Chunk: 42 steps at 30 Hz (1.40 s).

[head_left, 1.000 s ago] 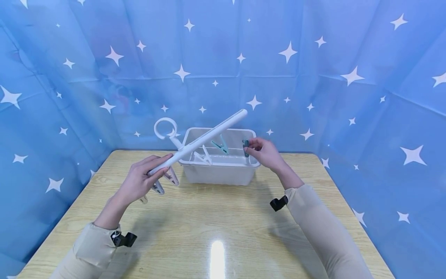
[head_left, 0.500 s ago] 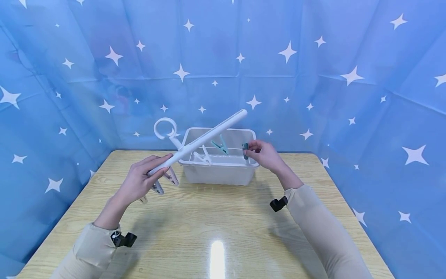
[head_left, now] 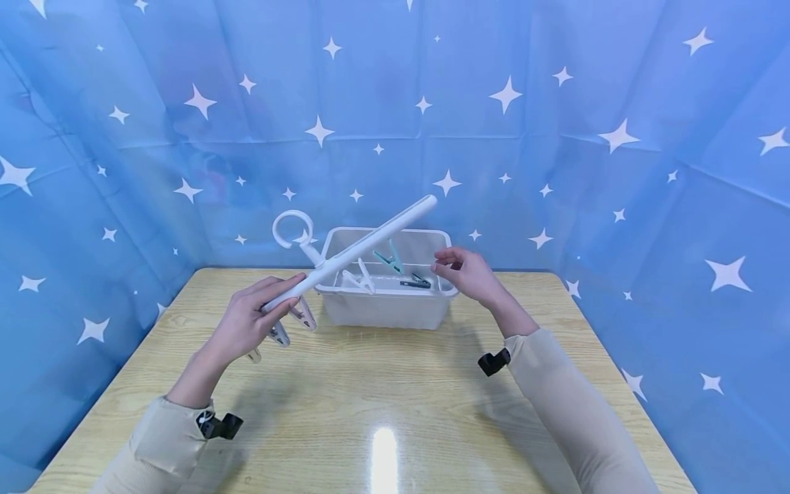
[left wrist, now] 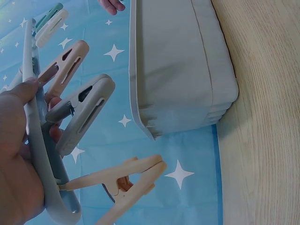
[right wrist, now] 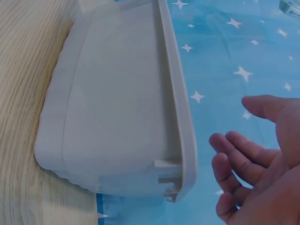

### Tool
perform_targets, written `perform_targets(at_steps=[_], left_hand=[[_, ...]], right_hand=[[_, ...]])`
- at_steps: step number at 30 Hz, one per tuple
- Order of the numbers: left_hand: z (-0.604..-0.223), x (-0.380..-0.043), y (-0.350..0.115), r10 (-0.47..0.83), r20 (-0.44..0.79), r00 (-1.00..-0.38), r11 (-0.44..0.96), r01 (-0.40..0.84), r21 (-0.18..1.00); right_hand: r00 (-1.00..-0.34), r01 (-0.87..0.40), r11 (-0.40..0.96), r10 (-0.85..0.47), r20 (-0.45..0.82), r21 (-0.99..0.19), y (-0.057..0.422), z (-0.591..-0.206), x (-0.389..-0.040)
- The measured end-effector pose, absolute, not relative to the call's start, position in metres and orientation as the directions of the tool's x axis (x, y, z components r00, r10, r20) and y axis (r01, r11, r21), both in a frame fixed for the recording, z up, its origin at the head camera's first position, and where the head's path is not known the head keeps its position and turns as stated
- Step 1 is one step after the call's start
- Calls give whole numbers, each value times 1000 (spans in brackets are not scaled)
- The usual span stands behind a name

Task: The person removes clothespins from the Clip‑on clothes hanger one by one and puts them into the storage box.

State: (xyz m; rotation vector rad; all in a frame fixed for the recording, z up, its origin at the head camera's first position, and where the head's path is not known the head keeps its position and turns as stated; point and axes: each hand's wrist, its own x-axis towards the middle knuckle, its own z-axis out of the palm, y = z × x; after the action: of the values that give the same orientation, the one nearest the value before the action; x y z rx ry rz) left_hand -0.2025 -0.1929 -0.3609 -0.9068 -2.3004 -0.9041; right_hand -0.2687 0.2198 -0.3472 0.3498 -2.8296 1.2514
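Note:
My left hand (head_left: 243, 322) grips one end of a white clip hanger (head_left: 373, 238), which slants up to the right with its ring hook (head_left: 282, 218) standing above the bar. Several clothes pegs hang from it: a teal peg (head_left: 390, 259) and a white peg (head_left: 360, 276) overlap the bin in the head view. Closer to the left hand, the left wrist view shows a grey peg (left wrist: 86, 115), a pinkish-beige peg (left wrist: 65, 68) and a tan peg (left wrist: 126, 180). A dark green peg (head_left: 415, 282) lies inside the white bin (head_left: 385, 310). Beside the bin's right rim, my right hand (head_left: 470, 276) holds nothing, thumb and fingers apart.
The bin stands towards the back of a wooden table (head_left: 370, 391). Behind and on both sides hangs a blue curtain (head_left: 395, 96) with white stars. Each wrist carries a small black camera, on the left (head_left: 219, 425) and on the right (head_left: 494, 361).
The dark green peg has left my right hand's pinch and now lies in the bin. The right fingers have parted. The left hand and hanger have stayed nearly still.

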Motion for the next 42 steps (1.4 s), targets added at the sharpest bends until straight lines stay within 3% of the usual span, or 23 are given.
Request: perform_targets(at_steps=[18,42], left_hand=[[-359,-201,-191,395,609,-688,579,701,416],[-359,-203,-187,403,603,-688,590,699,403]], right_hand=[[-949,-302,586,-260,178,-752,208,-321,-248],[-925,-349,508,-322,202,-788,199,-308,-235]])
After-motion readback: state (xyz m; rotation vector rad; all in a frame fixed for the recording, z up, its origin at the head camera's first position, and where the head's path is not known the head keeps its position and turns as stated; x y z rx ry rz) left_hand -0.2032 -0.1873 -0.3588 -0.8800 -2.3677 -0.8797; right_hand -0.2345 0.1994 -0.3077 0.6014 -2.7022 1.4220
